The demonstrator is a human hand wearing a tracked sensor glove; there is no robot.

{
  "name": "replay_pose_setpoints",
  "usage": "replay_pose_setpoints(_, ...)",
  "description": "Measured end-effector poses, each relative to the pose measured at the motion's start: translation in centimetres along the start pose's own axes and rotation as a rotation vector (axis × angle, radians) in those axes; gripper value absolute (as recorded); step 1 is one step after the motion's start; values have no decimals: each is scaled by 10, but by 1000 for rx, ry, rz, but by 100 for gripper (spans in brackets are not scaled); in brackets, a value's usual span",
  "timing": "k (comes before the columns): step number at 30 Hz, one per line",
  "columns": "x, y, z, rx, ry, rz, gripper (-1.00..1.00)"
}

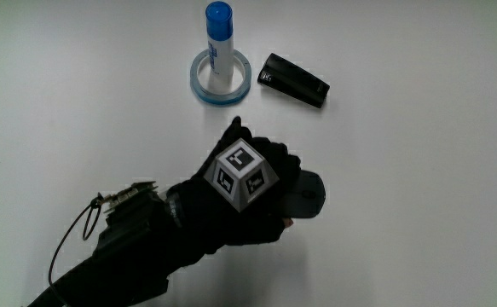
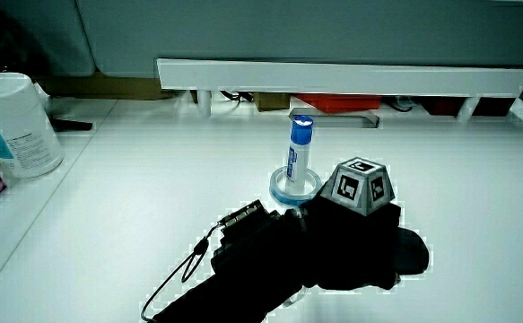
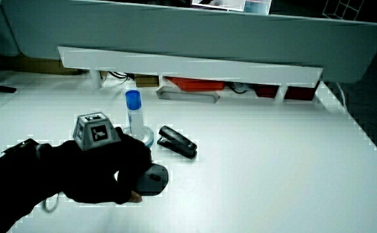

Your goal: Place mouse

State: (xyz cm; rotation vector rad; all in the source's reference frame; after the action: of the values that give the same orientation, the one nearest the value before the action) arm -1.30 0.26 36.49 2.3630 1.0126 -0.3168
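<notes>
A dark grey mouse (image 1: 306,195) lies on the white table (image 1: 418,213), mostly covered by the gloved hand (image 1: 248,196). The fingers are curled over and around it, so the hand is shut on the mouse. Only the mouse's end pokes out past the fingers in the main view and in a side view (image 3: 154,180). In a side view the mouse (image 2: 414,251) shows as a dark shape beside the hand (image 2: 351,242). The hand (image 3: 101,165) carries a patterned cube (image 1: 242,175) on its back. Whether the mouse rests fully on the table I cannot tell.
A white tube with a blue cap (image 1: 219,47) stands upright in a pale ring (image 1: 199,78), farther from the person than the hand. A black stapler (image 1: 293,79) lies beside the ring. A white canister (image 2: 14,126) stands at the table's edge. A low partition (image 3: 188,65) bounds the table.
</notes>
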Motion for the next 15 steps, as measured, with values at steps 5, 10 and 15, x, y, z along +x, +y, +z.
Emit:
replay_pose_setpoints(5,4,5,-25,-63,17,-23,0)
replay_pose_setpoints(10,1,11,-49,-115,16,-32,0)
replay_pose_setpoints(15,-6,14,-73,-118,21,-29,0)
